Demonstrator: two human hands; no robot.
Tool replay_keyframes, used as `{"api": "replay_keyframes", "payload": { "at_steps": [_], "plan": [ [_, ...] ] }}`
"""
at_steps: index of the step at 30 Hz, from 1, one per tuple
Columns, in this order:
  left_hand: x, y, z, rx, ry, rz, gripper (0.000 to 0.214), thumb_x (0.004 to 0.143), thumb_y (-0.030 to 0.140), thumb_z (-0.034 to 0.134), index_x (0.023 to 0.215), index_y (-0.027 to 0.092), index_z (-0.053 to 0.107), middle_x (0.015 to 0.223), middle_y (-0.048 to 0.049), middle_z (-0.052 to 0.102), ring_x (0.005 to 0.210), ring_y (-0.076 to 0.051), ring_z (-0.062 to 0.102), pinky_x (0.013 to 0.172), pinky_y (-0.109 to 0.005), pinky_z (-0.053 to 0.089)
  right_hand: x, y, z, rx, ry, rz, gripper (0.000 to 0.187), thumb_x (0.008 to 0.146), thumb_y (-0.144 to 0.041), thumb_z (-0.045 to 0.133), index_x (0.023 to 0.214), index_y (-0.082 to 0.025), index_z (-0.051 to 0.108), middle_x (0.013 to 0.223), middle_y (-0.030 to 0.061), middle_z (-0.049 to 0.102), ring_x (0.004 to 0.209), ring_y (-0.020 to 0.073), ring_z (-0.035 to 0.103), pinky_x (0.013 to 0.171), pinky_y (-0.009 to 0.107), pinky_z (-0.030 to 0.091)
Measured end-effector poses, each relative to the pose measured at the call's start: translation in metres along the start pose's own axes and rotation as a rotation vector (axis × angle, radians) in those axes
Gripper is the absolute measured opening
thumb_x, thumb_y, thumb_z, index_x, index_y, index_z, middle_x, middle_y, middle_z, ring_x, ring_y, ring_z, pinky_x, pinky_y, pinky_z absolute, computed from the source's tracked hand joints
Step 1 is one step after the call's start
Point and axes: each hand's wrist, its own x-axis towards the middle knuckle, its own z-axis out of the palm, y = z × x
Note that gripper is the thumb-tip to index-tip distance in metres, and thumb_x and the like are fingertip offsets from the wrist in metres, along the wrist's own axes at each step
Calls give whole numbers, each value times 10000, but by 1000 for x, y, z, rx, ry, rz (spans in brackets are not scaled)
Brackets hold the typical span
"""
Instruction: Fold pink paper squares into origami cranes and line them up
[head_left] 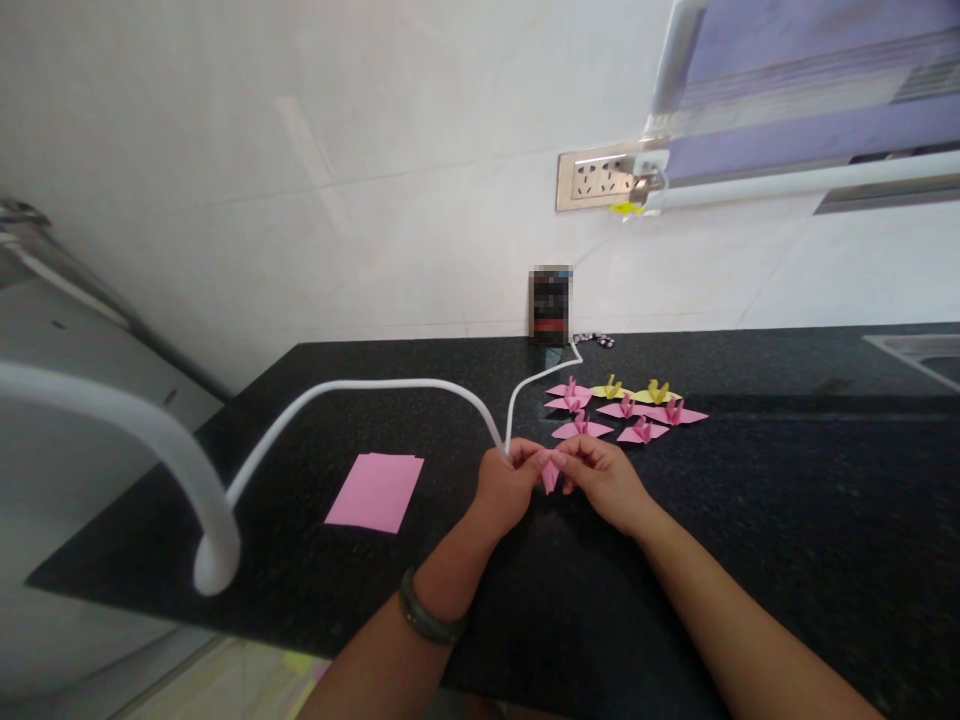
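Our bare left hand (510, 488) and bare right hand (606, 483) both pinch a small pink folded-paper piece (551, 476) over the speckled black counter (570, 610). Flat pink paper sheets (375, 493) lie to the left; pink and yellow folded-paper cranes (625, 409) sit beyond our hands, to the far right.

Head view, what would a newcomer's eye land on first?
Likely the pink folded paper held between the left hand and right hand, near the middle. Just beyond the right hand, pink and yellow paper birds cluster on the black countertop. Pink paper sheets lie left of the hands.
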Motion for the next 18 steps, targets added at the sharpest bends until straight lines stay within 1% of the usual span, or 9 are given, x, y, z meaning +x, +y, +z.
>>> {"api": "replay_keyframes", "payload": {
  "at_steps": [2, 4, 6, 8, 10, 14, 16, 18],
  "plan": [
    [-1, 1, 1, 21, 7, 16, 220, 683, 354, 531, 702, 139, 575, 600, -5, 563, 545, -101, 510, 537, -217, 413, -1, 1, 1, -39, 37, -17, 189, 689, -348, 564, 663, -160, 553, 545, -17, 534, 425, 74, 456, 418, 200, 366],
    [-1, 4, 4, -11, 0, -3, 224, 693, 357, 516, 705, 139, 565, 585, 2, 544, 525, -91, 489, 522, -209, 403, -2, 2, 3, -61, 82, -29, 204, 687, -362, 561, 641, -163, 553, 534, -13, 536, 425, 81, 454, 410, 203, 362],
    [-2, 6, 6, -89, -35, -63, 244, 699, 366, 508, 763, 136, 556, 606, -3, 547, 532, -91, 493, 529, -214, 409, -2, 3, 4, -70, 133, -36, 219, 684, -373, 561, 626, -162, 556, 524, -8, 541, 427, 86, 457, 407, 205, 361],
    [-3, 9, 9, -171, -67, -132, 274, 699, 378, 507, 809, 130, 544, 624, -10, 551, 542, -95, 503, 539, -226, 421, -2, 2, 4, -50, 148, -39, 233, 691, -379, 553, 619, -158, 560, 517, -4, 545, 435, 90, 464, 416, 207, 369],
    [-3, 9, 9, -224, -71, -174, 285, 700, 391, 502, 800, 127, 540, 622, -14, 549, 532, -94, 502, 532, -230, 424, -2, 1, 5, 11, 114, -34, 250, 714, -385, 527, 623, -155, 561, 538, 3, 556, 452, 91, 480, 439, 211, 386],
    [-4, 8, 8, -296, -87, -199, 296, 716, 410, 476, 749, 122, 537, 560, -8, 527, 474, -83, 476, 481, -216, 394, -3, -3, 7, 154, 14, 3, 236, 728, -380, 515, 677, -155, 564, 569, 0, 559, 478, 91, 504, 475, 219, 406],
    [-3, 7, 8, -333, -106, -203, 309, 716, 418, 474, 748, 118, 535, 540, -7, 517, 465, -84, 475, 473, -215, 385, -3, -3, 7, 185, -26, 14, 213, 721, -363, 533, 714, -153, 566, 577, 1, 565, 494, 95, 515, 489, 224, 412],
    [-3, 6, 7, -351, -114, -206, 320, 711, 429, 478, 754, 117, 535, 544, -9, 520, 468, -85, 479, 477, -217, 385, -3, -3, 7, 192, -41, 14, 205, 724, -352, 533, 740, -151, 570, 594, 6, 574, 508, 98, 521, 501, 228, 417]
  ]
}}
